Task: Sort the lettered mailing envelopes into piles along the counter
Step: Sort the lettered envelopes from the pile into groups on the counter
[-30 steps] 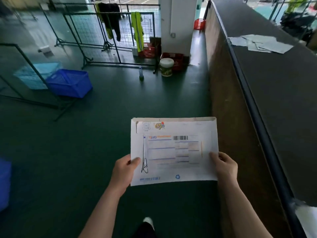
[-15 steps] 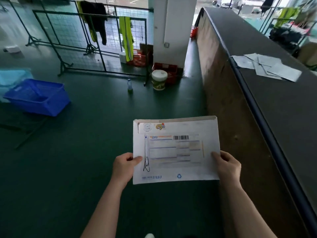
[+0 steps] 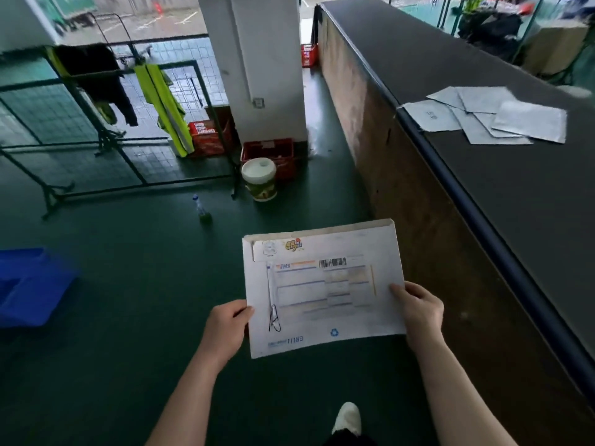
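While both thumbs press its front, a white mailing envelope is pinched at its lower edges by the left hand and the right hand, held above the green floor. To the right runs a dark table carrying a loose pile of grey envelopes.

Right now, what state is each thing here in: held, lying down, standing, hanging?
Envelope: held flat in the air by both hands, label side up.
Left hand: pinches the envelope's left edge.
Right hand: grips its right edge.
Pile of envelopes: lies fanned and overlapping on the counter.
White bucket: upright, lid on.
Bottle: standing on the floor.
Yellow vest: hanging on the rack.
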